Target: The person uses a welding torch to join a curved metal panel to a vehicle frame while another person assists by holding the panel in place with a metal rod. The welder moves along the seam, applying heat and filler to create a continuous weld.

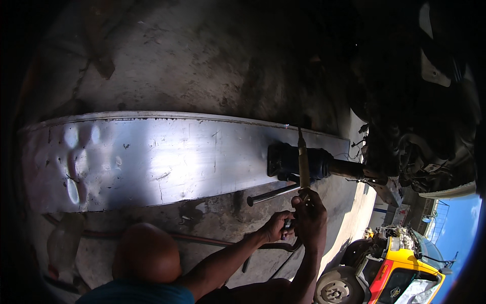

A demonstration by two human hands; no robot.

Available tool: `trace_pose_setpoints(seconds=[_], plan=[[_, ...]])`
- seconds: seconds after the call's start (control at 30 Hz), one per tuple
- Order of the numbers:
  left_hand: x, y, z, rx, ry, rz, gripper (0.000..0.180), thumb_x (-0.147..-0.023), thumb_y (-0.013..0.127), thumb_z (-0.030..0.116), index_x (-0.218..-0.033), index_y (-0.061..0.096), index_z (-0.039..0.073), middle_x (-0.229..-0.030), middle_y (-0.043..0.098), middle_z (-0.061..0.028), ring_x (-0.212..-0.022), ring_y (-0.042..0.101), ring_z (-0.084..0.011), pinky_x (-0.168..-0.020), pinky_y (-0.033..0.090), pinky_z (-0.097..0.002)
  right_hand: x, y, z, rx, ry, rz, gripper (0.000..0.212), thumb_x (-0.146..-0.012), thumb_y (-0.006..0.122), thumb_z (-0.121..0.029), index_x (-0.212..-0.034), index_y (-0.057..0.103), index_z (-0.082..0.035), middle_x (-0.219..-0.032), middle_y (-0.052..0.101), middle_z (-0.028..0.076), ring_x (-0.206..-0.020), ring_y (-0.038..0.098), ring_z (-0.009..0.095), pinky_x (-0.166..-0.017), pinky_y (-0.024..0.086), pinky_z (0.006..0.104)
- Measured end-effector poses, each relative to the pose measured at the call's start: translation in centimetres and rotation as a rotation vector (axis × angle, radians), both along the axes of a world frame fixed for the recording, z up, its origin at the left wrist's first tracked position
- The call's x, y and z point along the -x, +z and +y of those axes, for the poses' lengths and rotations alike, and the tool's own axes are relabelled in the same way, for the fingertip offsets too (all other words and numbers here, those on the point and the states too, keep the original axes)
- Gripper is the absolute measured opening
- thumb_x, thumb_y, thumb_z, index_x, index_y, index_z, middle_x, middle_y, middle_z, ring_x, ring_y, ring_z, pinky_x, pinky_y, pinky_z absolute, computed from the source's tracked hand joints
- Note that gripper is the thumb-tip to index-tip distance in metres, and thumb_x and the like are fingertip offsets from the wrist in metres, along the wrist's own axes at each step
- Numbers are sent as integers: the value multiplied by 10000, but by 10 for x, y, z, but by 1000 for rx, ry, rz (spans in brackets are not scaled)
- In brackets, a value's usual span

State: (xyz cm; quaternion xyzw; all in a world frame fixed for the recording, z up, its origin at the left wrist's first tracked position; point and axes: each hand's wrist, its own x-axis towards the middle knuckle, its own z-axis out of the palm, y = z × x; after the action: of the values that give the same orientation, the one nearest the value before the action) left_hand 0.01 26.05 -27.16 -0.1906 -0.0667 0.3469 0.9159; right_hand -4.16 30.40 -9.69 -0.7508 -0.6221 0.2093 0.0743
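Here's the concrete floor (177, 61), stretching widest around you, and across it runs your long silver metal panel (228, 152), dented and scuffed toward the left end! Over on the right, a mass of dark vehicle parts (420, 157) fills the shade, and below it sits a yellow-and-red truck (405, 261) out in sunlight, tipped sideways in this view. Now the black jack (286, 159): its squared base is on your panel, its shaft pointing right toward those dark parts. A hose (195, 238) snakes along the near side and curls up by your hands. And there's your brass-coloured tool (304, 167), crossing in front of the jack, tip at the panel's far edge; touching or not, you can't tell from here. Beside the jack, a metal rod (268, 195) pokes out left. Your right hand (310, 209) is wrapped round the tool's near end! Your left hand (276, 226), just beside it, curls its fingers round a small dark piece (287, 224), mostly hidden. Tiniest of all, a bright speck (287, 125) glints left of the tip.
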Motion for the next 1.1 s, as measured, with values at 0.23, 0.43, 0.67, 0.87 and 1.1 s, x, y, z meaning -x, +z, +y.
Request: trace_pose_setpoints(seconds=[0.23, 0.43, 0.67, 0.87, 1.1], plan=[[-25, -5, -3, 3, 56, 51, 217, -1007, 566, 298, -940, 616, 97, -707, 510, -14, -499, 409, -130, -499, 368, -302, 0, -3, 8, 35, -57, -71, 336, -995, 697, -235, -1255, 645, -30, -760, 625, 47, -639, 559, 95, -563, 443, 289], [-44, -10, -6, 45, -21, -19, 225, -1023, 557, 325, -945, 618, 123, -717, 522, 2, -485, 410, -125, -463, 358, -294, 6, 4, 6, 78, -100, -31, 353, -987, 715, -198, -1275, 640, -7, -780, 623, 51, -665, 572, 98, -580, 458, 280], [-59, -6, -3, 132, -102, 7, 266, -1035, 559, 374, -973, 616, 121, -768, 547, 2, -527, 454, -123, -459, 351, -279, 17, 11, 1, 83, -89, 72, 376, -984, 742, -220, -1274, 643, -1, -894, 655, 47, -709, 577, 85, -588, 468, 268], [-46, 6, 1, 147, -94, 82, 320, -1022, 579, 437, -988, 631, 123, -780, 568, -12, -542, 468, -132, -458, 348, -273, 18, 10, 2, 72, -73, 50, 386, -998, 745, -253, -1269, 642, 2, -841, 639, 27, -664, 524, 65, -563, 416, 261], [-44, -5, 0, 23, -29, 68, 322, -1035, 558, 437, -938, 615, 136, -753, 560, -18, -526, 454, -142, -444, 326, -281, 19, 13, 4, 105, -74, 4, 325, -990, 699, -115, -1291, 635, -11, -915, 692, 82, -760, 633, 108, -626, 513, 277]])
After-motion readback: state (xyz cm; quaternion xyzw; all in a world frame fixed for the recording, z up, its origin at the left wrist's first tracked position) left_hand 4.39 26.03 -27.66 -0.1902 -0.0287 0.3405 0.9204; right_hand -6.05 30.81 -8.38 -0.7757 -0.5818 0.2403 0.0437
